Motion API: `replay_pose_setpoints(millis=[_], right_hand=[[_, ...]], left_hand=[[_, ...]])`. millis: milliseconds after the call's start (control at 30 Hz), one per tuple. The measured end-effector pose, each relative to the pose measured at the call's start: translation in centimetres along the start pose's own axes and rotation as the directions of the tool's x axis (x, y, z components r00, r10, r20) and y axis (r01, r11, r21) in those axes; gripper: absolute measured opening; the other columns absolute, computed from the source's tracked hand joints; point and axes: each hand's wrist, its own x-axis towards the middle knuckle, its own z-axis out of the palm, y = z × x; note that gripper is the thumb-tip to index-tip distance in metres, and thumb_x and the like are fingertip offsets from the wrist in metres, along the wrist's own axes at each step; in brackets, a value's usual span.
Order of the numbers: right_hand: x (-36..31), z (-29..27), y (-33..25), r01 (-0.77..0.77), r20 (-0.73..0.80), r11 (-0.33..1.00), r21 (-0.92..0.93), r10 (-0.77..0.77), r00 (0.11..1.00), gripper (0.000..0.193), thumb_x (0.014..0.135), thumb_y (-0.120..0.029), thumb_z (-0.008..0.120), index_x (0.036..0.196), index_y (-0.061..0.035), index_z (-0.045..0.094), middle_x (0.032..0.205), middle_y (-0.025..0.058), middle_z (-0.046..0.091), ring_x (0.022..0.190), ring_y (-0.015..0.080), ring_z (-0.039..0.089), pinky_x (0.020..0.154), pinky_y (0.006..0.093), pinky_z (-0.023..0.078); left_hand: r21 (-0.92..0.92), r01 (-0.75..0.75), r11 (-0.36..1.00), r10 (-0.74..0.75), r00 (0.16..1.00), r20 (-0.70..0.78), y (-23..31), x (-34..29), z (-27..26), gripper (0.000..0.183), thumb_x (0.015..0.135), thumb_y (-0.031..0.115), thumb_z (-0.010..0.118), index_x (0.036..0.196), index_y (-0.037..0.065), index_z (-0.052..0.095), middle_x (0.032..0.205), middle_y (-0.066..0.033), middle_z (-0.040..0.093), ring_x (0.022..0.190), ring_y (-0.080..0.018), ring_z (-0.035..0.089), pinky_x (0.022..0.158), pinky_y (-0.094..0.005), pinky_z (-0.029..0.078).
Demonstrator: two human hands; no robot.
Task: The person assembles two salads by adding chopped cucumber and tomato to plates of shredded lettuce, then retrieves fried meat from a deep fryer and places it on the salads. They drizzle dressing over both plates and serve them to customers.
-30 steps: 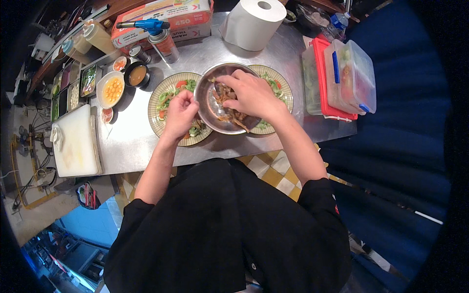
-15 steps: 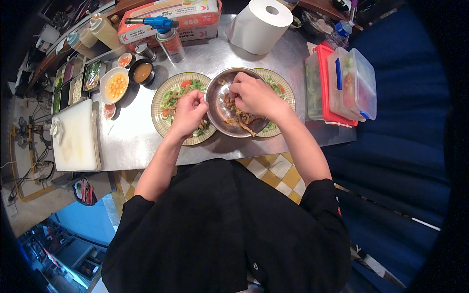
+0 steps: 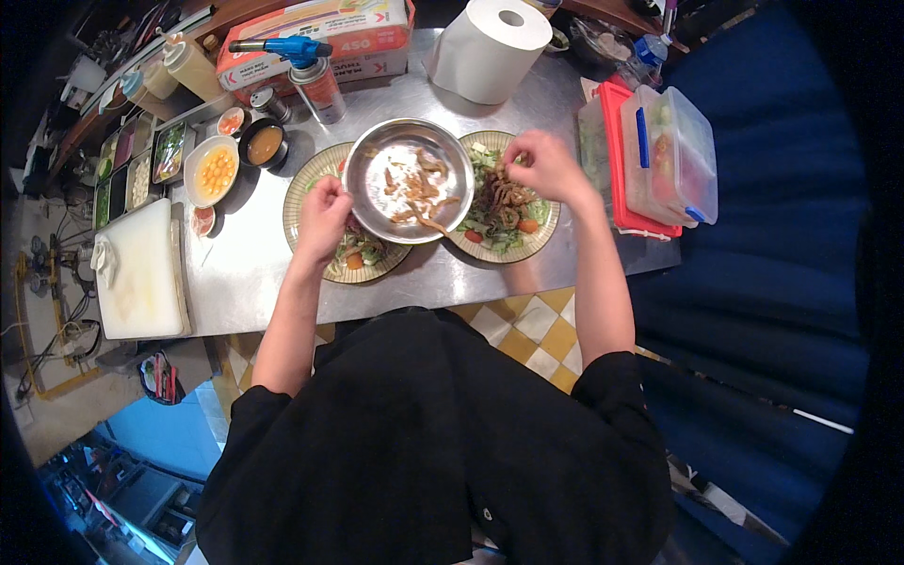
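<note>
My left hand [image 3: 323, 218] grips the left rim of a steel mixing bowl [image 3: 379, 162], tilted above the gap between two plates. Several brown strips of cooked meat [image 3: 421, 193] lie in the bowl. My right hand [image 3: 546, 168] is closed in a pinch over the right ribbed plate [image 3: 549, 228]; what sits between its fingertips is too small to make out. That plate bears a salad [image 3: 499, 234] of greens and tomato pieces, topped with brown strips. The left ribbed plate [image 3: 298, 193], also with salad, is partly hidden by the bowl and my left hand.
Behind stand a blue-headed gas torch [image 3: 320, 92], a cling-film box [image 3: 381, 47] and a paper roll [image 3: 485, 66]. At left are a bowl of yolks [image 3: 200, 188], a sauce bowl [image 3: 252, 158] and a white cutting board [image 3: 141, 292]. Lidded plastic containers [image 3: 692, 151] stand at right.
My right hand has left the bowl and moved right, over the right plate. My left hand has shifted the bowl leftward, uncovering the right plate's salad and covering more of the left plate.
</note>
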Motion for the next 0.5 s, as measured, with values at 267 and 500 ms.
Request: replay_pose_setpoints(millis=[267, 500], right_hand=[[-2.6, 3.8, 1.4, -0.038, -0.148, 0.998, 0.058, 0.046, 0.988, 0.021, 0.072, -0.009, 0.070, 0.092, -0.0045, 0.068, 0.096, 0.0133, 0.063, 0.093, 0.0307, 0.061, 0.084, 0.0390, 0.049], [-3.4, 3.6, 3.8, -0.219, 0.008, 0.974, -0.058, 0.219, 0.976, 0.030, 0.069, -0.007, 0.071, 0.099, -0.0057, 0.067, 0.103, 0.0147, 0.064, 0.098, 0.0319, 0.061, 0.086, 0.0383, 0.049]], left_hand=[[-0.050, -0.027, 0.998, 0.022, 0.995, -0.093, 0.4, -0.8, -4.3, 0.004, 0.091, 0.006, 0.052, 0.089, 0.009, 0.050, 0.075, 0.0022, 0.055, 0.058, -0.0047, 0.050, 0.056, -0.0203, 0.046], [-0.073, -0.037, 0.997, 0.030, 0.995, -0.100, 0.9, -1.2, -4.1, 0.005, 0.091, 0.005, 0.052, 0.087, 0.008, 0.049, 0.076, 0.0025, 0.054, 0.061, -0.0047, 0.051, 0.057, -0.0206, 0.047]])
